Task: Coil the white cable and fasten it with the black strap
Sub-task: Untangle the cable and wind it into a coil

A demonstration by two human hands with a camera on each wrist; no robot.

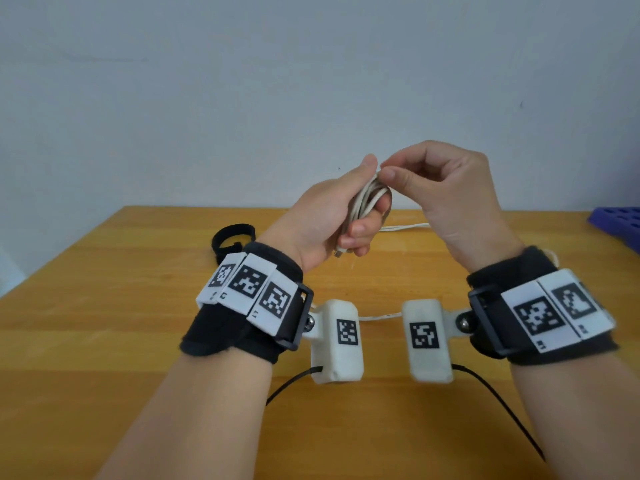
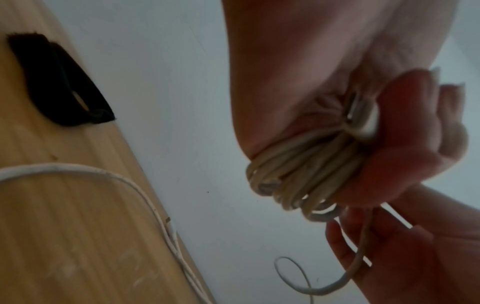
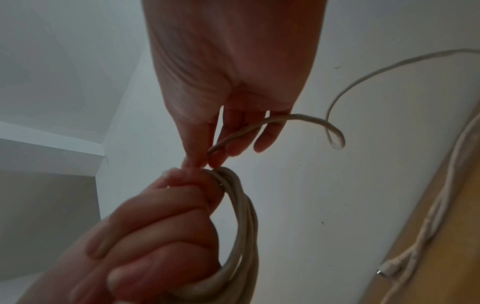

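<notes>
My left hand [image 1: 349, 216] is raised above the wooden table [image 1: 104, 341] and grips a bundle of several loops of the white cable [image 1: 369, 199]. A plug end [image 1: 341, 252] pokes out below its fist. The same coil [image 2: 303, 174] fills the left wrist view. My right hand [image 1: 388, 171] pinches the loose strand [image 3: 233, 137] between thumb and forefinger right at the top of the coil [image 3: 241, 205]. The free cable [image 1: 401, 227] trails down onto the table behind the hands. The black strap [image 1: 232, 239] lies curled on the table, left of my left wrist.
A blue perforated tray [image 1: 620, 226] sits at the table's right edge. The cable's far plug [image 3: 388, 271] lies near the table's back edge by the white wall. Black cords [image 1: 502, 403] run from the wrist cameras toward me.
</notes>
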